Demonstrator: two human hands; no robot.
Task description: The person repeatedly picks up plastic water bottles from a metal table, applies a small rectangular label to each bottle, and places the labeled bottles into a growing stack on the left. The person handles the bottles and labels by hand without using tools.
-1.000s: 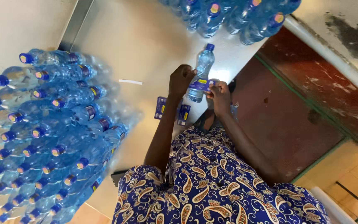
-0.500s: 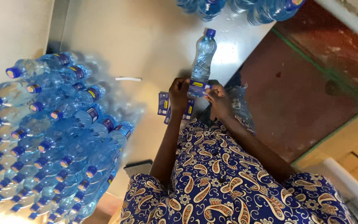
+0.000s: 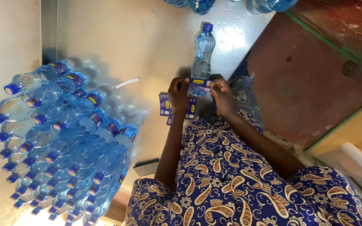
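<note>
A: Nearest item?
B: Patterned garment (image 3: 231,184), blue with paisley print, across the person's lap and arms, filling the lower frame.

A: Hands?
B: Left hand (image 3: 178,94), fingers curled closed, pinching one end of a blue label (image 3: 200,85). Right hand (image 3: 223,95), likewise closed, pinching the other end. The label is stretched between them across the lower body of the bottle.

A: The bottle?
B: One clear plastic water bottle (image 3: 202,54), blue cap, filled. It lies between the two hands, base at the fingers, cap pointing away from the person, over the pale table (image 3: 147,42).

A: Beside the hands?
B: Loose stack of blue labels (image 3: 165,104), partly hidden behind the left hand, lying on the table.

A: Left of the person?
B: Large stack of bottles (image 3: 63,138), same kind, blue caps, labelled, lying on their sides in rows, caps toward the left edge. A dark flat object (image 3: 146,167) sits at the table edge near the stack's lower end; kind cannot be told. A white strip (image 3: 127,82) lies on the table just past the stack.

A: Farthest?
B: Further bottles (image 3: 231,5) along the top edge, cut off by the frame. Reddish floor (image 3: 315,71) to the right of the table
</note>
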